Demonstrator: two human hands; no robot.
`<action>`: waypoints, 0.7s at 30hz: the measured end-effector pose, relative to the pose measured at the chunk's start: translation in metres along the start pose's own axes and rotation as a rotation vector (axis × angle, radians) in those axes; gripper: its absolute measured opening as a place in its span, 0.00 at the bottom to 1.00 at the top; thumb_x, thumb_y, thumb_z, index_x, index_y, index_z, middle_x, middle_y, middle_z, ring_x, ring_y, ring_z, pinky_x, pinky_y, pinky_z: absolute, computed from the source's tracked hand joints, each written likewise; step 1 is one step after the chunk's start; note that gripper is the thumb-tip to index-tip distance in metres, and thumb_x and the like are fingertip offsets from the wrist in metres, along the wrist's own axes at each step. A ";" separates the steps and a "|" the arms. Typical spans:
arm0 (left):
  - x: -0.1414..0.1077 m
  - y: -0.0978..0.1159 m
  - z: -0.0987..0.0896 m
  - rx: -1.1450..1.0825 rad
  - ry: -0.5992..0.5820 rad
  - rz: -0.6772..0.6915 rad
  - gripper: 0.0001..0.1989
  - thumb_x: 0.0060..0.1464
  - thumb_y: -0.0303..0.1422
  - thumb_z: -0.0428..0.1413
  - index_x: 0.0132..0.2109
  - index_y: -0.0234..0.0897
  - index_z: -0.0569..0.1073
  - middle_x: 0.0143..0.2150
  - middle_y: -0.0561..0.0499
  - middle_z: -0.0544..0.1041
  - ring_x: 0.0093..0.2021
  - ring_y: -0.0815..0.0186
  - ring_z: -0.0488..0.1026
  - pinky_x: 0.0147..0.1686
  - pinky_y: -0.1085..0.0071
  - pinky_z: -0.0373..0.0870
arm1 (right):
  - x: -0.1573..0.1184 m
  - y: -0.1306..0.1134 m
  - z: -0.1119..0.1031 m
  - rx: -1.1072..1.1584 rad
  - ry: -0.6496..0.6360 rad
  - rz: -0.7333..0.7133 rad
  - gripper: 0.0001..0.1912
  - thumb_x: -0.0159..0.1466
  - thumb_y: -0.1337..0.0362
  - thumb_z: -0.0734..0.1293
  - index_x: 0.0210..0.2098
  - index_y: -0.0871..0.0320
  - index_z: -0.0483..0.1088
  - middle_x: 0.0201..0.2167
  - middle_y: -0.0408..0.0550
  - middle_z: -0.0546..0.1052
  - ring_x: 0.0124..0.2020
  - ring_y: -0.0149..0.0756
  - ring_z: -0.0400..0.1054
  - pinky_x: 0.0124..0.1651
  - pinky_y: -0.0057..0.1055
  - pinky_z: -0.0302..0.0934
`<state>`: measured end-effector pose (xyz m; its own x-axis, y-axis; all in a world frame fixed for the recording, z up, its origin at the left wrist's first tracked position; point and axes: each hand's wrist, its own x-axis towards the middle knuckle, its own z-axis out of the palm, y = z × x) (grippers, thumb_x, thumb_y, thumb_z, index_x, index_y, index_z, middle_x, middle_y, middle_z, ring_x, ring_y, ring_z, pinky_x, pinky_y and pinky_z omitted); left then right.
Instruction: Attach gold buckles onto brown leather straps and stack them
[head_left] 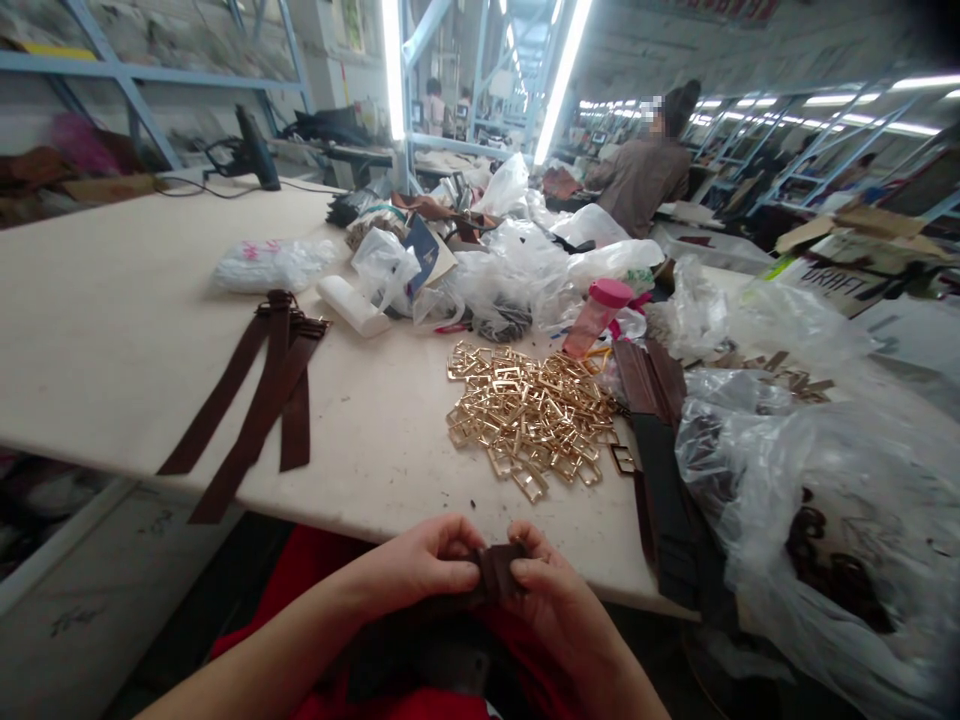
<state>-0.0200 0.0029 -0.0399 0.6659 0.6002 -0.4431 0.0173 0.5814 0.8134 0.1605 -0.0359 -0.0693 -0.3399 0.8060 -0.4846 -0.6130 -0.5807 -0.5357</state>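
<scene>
My left hand [439, 560] and my right hand [546, 580] meet at the table's front edge. Between them is a dark brown leather strap [495, 572], pinched by the thumb and fingers of each hand. Part of the strap is hidden behind the fingers, and I cannot tell whether a buckle sits in it. Just beyond my hands lies a heap of gold buckles [529, 405]. Several brown straps with buckles [262, 390] rest at the left, their ends reaching over the edge. More dark straps [664, 480] are stacked at the right, with a single buckle [622, 459] beside them.
A pink-lidded plastic jar [598, 315] stands behind the buckle heap. Clear plastic bags [517, 260] crowd the table's back, and a large one [810, 500] fills the right. A heat gun-like black tool [255, 150] stands at the far left. Another person [645, 175] is beyond the table.
</scene>
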 end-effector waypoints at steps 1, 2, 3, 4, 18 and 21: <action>-0.001 -0.001 0.000 -0.041 -0.009 -0.009 0.18 0.40 0.36 0.59 0.37 0.33 0.64 0.26 0.53 0.72 0.26 0.70 0.67 0.27 0.75 0.58 | 0.000 0.000 0.001 0.031 -0.003 0.017 0.27 0.45 0.69 0.72 0.40 0.55 0.56 0.30 0.45 0.74 0.27 0.30 0.68 0.28 0.23 0.58; -0.001 -0.002 -0.001 -0.074 -0.002 -0.020 0.18 0.40 0.37 0.59 0.37 0.33 0.64 0.26 0.53 0.73 0.26 0.70 0.67 0.26 0.75 0.58 | -0.001 0.001 0.002 0.056 -0.006 0.029 0.27 0.46 0.69 0.72 0.40 0.55 0.55 0.31 0.46 0.74 0.29 0.32 0.68 0.29 0.24 0.59; -0.001 -0.003 0.000 -0.093 0.017 -0.027 0.18 0.41 0.39 0.59 0.37 0.33 0.64 0.25 0.53 0.73 0.25 0.70 0.68 0.26 0.75 0.59 | -0.002 0.001 0.003 0.074 -0.009 0.034 0.27 0.46 0.69 0.71 0.41 0.56 0.55 0.32 0.47 0.74 0.30 0.33 0.69 0.30 0.25 0.60; -0.002 -0.004 0.000 -0.097 0.043 -0.031 0.18 0.42 0.40 0.58 0.36 0.33 0.64 0.25 0.53 0.73 0.25 0.70 0.68 0.25 0.75 0.58 | -0.002 0.002 0.003 0.082 -0.008 0.032 0.27 0.46 0.69 0.71 0.41 0.56 0.55 0.32 0.47 0.74 0.31 0.33 0.69 0.31 0.26 0.61; -0.005 0.004 0.002 0.355 -0.048 -0.103 0.12 0.49 0.39 0.53 0.35 0.32 0.68 0.25 0.56 0.69 0.25 0.71 0.63 0.24 0.76 0.57 | -0.008 0.002 0.006 0.004 0.011 -0.022 0.24 0.46 0.72 0.70 0.37 0.56 0.55 0.25 0.40 0.71 0.22 0.26 0.65 0.26 0.21 0.58; -0.003 0.001 0.004 0.326 -0.019 -0.067 0.12 0.48 0.38 0.54 0.35 0.32 0.68 0.24 0.56 0.68 0.23 0.72 0.62 0.23 0.77 0.56 | -0.006 0.001 0.003 0.001 0.009 0.030 0.24 0.46 0.70 0.69 0.38 0.56 0.54 0.28 0.43 0.72 0.25 0.28 0.66 0.27 0.22 0.57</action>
<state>-0.0192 -0.0002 -0.0367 0.6690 0.5547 -0.4948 0.2968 0.4109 0.8620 0.1597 -0.0410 -0.0647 -0.3515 0.7870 -0.5070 -0.6035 -0.6045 -0.5200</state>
